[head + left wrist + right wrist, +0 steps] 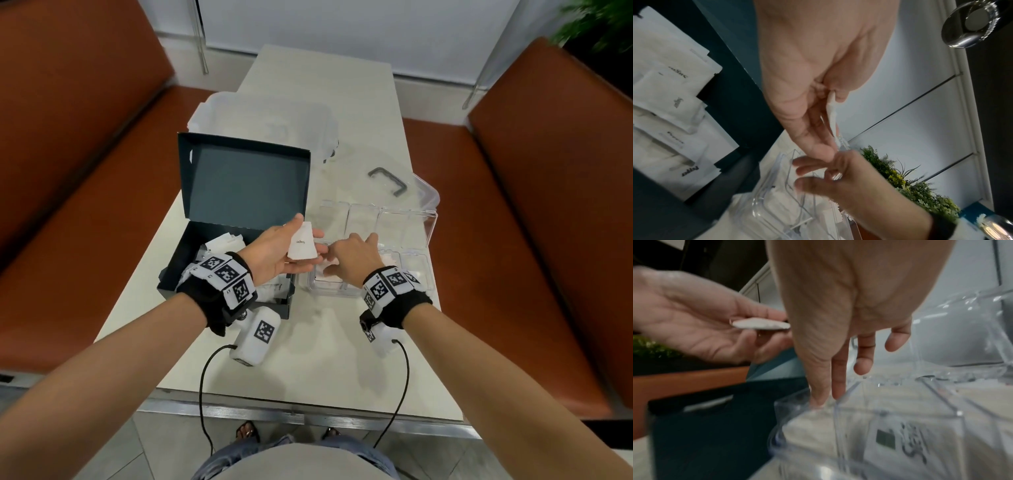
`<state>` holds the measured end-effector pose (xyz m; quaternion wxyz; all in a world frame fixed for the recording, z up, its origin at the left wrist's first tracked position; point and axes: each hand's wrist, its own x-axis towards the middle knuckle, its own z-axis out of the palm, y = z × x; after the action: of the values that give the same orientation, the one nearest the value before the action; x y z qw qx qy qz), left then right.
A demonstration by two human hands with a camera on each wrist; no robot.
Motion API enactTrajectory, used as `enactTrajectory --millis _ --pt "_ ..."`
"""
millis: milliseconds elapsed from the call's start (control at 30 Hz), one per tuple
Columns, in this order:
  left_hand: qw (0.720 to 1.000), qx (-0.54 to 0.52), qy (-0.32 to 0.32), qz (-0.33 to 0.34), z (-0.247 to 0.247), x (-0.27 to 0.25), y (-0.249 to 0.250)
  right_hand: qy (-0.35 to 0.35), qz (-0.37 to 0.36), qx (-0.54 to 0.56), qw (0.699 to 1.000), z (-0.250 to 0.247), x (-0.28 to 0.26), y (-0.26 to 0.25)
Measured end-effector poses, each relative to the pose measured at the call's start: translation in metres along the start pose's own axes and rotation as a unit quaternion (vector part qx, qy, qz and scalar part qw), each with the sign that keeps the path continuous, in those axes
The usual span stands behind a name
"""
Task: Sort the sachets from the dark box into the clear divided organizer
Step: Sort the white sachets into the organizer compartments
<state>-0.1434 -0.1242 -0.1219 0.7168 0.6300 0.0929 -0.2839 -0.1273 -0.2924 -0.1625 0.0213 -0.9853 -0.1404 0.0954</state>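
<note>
Pale table point(308, 342): left hand point(274, 253) pinches flat white sachet point(303, 245).

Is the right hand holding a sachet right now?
No, the right hand reaches with straight, empty fingers over the clear organizer; the left hand holds the sachet.

White sugar sachet point(302, 245) above open dark box point(219, 260), beside clear organizer point(404, 246)

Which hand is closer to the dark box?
The left hand. It holds a white sachet just past the dark box, its wrist over the box. The right hand is farther away, fingers down in the clear organizer.
</note>
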Motion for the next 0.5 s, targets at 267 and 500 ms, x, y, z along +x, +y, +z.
enactTrajectory --millis 267,500 --pt "0.986 0.149 -0.045 0.066 0.012 0.011 0.005 0.152 0.009 0.391 0.908 -0.051 -0.012 0.014" --pt "0.979 0.178 -0.010 0.102 0.019 0.019 0.010 0.108 0.043 0.482 0.869 -0.050 -0.023 0.024"
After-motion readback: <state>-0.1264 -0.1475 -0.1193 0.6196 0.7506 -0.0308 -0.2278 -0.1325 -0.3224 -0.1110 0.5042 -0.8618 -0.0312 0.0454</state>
